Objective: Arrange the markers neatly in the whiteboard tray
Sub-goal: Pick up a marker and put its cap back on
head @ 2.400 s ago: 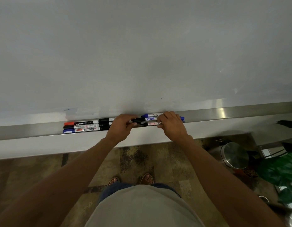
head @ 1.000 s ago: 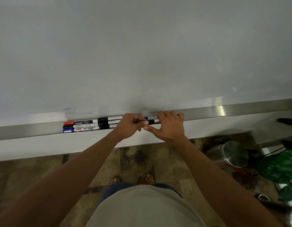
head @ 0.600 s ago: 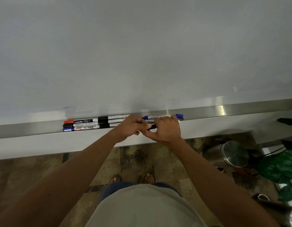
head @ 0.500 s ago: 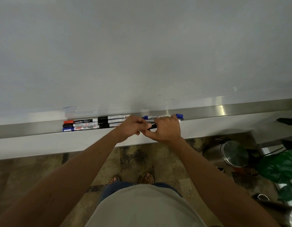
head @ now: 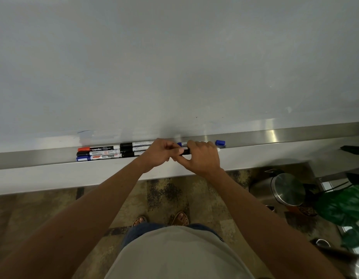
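A steel whiteboard tray [head: 275, 135] runs below the whiteboard [head: 174, 67]. At its left lie three markers side by side: red-capped [head: 98, 148], black-capped [head: 100, 152] and blue-capped [head: 98, 157]. Black-capped markers [head: 134, 149] continue the rows rightward. My left hand [head: 160, 155] and my right hand [head: 202, 158] meet over the tray's middle, both pinching a black-capped marker [head: 186, 151]. Behind my right hand a blue marker [head: 220, 142] lies in the tray, mostly hidden by my fingers.
A steel pedal bin [head: 283, 190] stands on the patterned floor at the right, beside a green leafy plant [head: 343, 206]. A white ledge [head: 54, 176] runs under the tray. My sandalled feet [head: 160, 219] show below.
My hands have drawn together at the tray's middle and closed on the black-capped marker. The head view has barely shifted in the last half second.
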